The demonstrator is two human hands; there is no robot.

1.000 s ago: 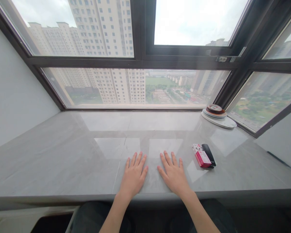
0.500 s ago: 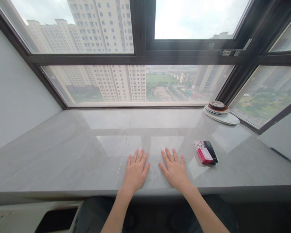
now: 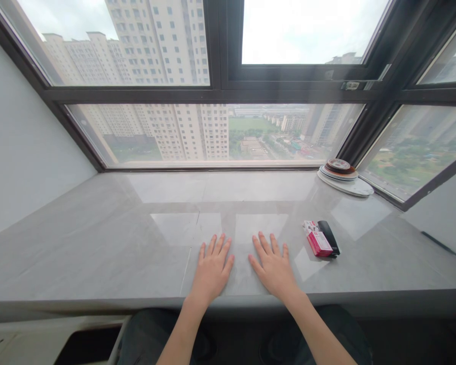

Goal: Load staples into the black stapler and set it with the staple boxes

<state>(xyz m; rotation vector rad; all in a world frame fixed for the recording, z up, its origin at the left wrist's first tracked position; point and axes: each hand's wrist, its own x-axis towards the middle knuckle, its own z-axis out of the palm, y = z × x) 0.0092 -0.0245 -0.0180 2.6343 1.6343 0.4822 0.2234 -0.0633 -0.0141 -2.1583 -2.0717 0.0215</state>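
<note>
My left hand (image 3: pixel 212 268) lies flat on the grey marbled sill (image 3: pixel 99 243), fingers spread, holding nothing. Beside it, palm down with its fingers apart, my right hand (image 3: pixel 274 266) rests on the same surface and is also free of objects. A gap separates the two hands. To the right of my right hand, not touching it, lies a pink and white box (image 3: pixel 319 242). A black stapler-like object (image 3: pixel 329 238) sits against the box's right side.
A stack of round plates or coasters (image 3: pixel 342 175) stands in the back right corner by the dark window frame (image 3: pixel 289 95). A thin dark strip (image 3: pixel 443 246) lies along the right wall. Below the front edge at left is a white container (image 3: pixel 26 337).
</note>
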